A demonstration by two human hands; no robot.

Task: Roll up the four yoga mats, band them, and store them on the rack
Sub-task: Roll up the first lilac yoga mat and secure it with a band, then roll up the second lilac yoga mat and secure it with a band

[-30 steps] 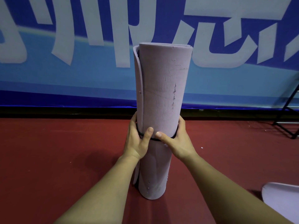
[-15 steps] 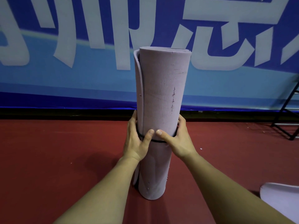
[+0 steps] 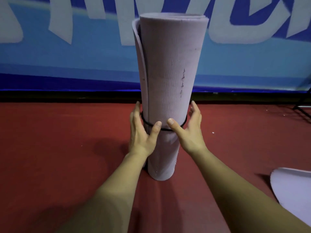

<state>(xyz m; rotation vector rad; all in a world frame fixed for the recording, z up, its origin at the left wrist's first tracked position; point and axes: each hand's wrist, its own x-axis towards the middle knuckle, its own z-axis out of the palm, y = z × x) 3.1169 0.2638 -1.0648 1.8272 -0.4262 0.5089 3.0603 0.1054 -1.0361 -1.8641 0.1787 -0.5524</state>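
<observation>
Mat (image 3: 168,78) lilac, rolled, upright | black band (image 3: 147,123) round it | left hand (image 3: 141,133), right hand (image 3: 191,133): fingers straight, thumbs on mat

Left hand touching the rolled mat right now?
Touching. Head view: the left hand has its thumb lying on the rolled mat, across the black band.

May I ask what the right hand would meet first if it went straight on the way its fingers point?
Probably the rolled lilac foam yoga mat: the right hand lies beside its flank, fingers pointing up and away. Missing that, the blue banner behind; depth is unclear.
</observation>
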